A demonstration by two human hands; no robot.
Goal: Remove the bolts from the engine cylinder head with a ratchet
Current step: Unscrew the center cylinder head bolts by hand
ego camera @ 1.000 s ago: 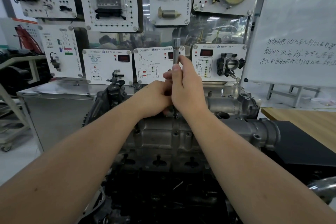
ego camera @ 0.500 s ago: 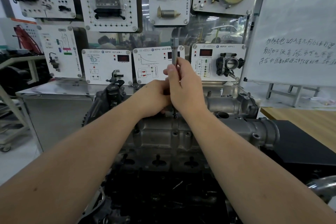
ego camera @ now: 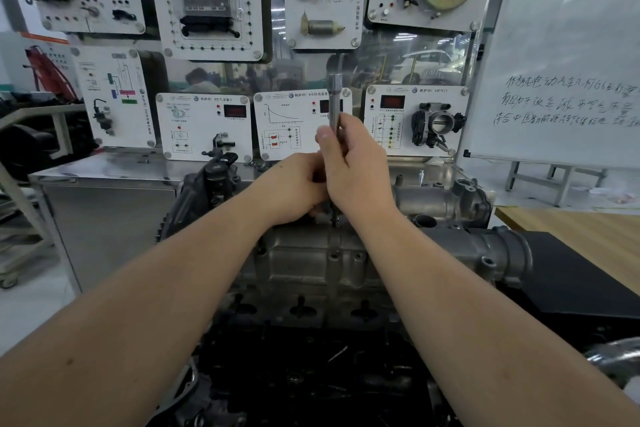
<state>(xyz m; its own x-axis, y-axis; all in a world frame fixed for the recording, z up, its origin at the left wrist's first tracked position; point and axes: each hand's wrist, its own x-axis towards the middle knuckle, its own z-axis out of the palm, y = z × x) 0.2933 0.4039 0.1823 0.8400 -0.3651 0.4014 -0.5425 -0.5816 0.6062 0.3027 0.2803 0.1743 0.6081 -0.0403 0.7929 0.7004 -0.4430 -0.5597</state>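
While gripped upright in right hand point(ego camera: 356, 170), slim silver steel ratchet extension point(ego camera: 334, 107) points down onto grey cast-aluminium cylinder head point(ego camera: 311, 260). Left hand point(ego camera: 294, 187) curled alongside, touching right; contents unclear.

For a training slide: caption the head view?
Both hands, right and left, hold an upright tool on the cylinder head.

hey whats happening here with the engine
A person is working on an engine cylinder head on a stand. The right hand grips a slim metal tool held upright, its lower tip down at a bolt on top of the head. The left hand is curled close beside it near the base; what it holds is hidden. Training panels hang behind.
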